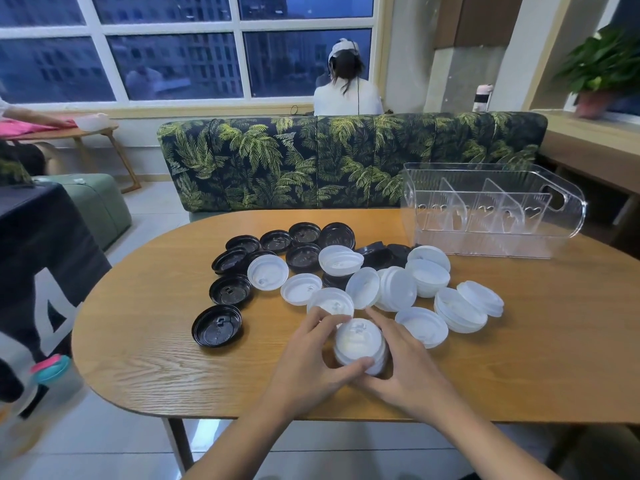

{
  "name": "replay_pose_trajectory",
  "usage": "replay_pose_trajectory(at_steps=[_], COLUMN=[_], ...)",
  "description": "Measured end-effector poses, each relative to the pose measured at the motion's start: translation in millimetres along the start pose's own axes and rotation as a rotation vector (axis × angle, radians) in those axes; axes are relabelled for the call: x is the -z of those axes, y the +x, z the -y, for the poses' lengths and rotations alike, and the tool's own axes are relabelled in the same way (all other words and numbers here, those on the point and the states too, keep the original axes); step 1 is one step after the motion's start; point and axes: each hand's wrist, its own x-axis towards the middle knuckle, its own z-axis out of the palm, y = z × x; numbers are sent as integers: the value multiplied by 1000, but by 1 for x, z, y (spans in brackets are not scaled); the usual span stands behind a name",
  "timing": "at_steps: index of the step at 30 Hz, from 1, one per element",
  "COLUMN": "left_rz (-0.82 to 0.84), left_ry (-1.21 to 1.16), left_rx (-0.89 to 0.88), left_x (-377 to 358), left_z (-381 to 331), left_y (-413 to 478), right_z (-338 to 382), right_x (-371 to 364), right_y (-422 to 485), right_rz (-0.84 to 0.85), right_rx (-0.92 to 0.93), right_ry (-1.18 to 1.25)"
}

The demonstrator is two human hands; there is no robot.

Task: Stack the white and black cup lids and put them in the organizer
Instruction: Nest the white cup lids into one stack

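Fingers (323, 322) of the left hand (304, 362) and those of the right hand (405, 368) curl round a small stack of white lids (358, 342). The left thumb presses on its near rim and the right forefinger lies along its far right edge. The stack is at the near middle of the oval, wood-grained worktop (145, 358); whether it rests on the wood or hangs just above it I cannot tell.

From 11 to 3 o'clock of the stack lie loose white lids (427, 277), thin, round and domed, some overlapping, some tilted on edge, the nearest just beside the fingertips. From 9 to 12 o'clock lie glossy black lids (218, 325), most of them hollow side up and apart from one another, a few half hidden behind the white ones.

At 2 o'clock, at the far right end, stands the organizer (491, 209), a clear ribbed plastic bin with a handle slot and upright dividers cut with hearts. Its compartments hold no lids yet.

Beyond the far edge, at 12 o'clock, stands a leaf-print sofa (311, 161).
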Motion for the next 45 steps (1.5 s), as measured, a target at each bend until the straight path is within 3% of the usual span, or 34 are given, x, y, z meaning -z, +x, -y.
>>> replay_pose_trajectory(at_steps=[10, 23, 29, 45], left_rz=[-4, -29, -15, -68], left_ry=[29, 24, 45, 12], left_rx=[-67, 29, -43, 58], left_x=[3, -1, 0, 0], left_z=[-4, -1, -2, -3], left_y=[-4, 0, -2, 0], right_z=[0, 3, 4, 5], right_x=[0, 3, 4, 4], right_y=[0, -2, -2, -2], right_rz=[-16, 27, 32, 52], right_rx=[26, -19, -15, -9], right_ry=[-28, -21, -29, -8])
